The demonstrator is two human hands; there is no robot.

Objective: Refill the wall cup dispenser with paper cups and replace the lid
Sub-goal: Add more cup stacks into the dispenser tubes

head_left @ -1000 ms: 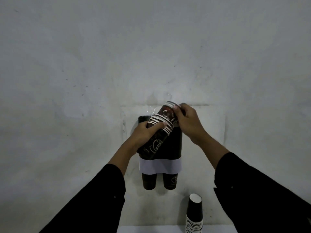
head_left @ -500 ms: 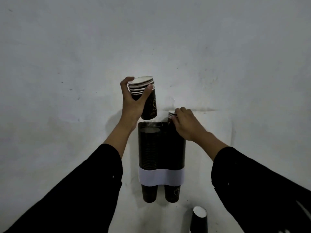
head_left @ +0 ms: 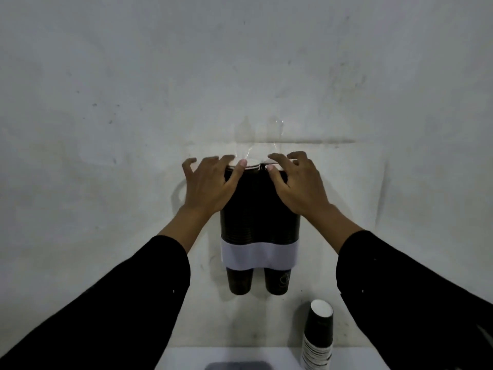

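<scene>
— Head view: where are the hands?

— Both rest on top of the dark twin-tube wall cup dispenser with a white band [head_left: 260, 217]. The left hand [head_left: 210, 186] covers the left tube's top, the right hand [head_left: 297, 186] the right one's, fingers spread apart, gripping nothing.

— And the cups?

— Pale cup rims [head_left: 250, 165] show between the thumbs; two dark paper cups [head_left: 240, 283] poke out below. A spare stack of dark paper cups [head_left: 318, 335] stands upside down on the white table [head_left: 186, 359].
</scene>
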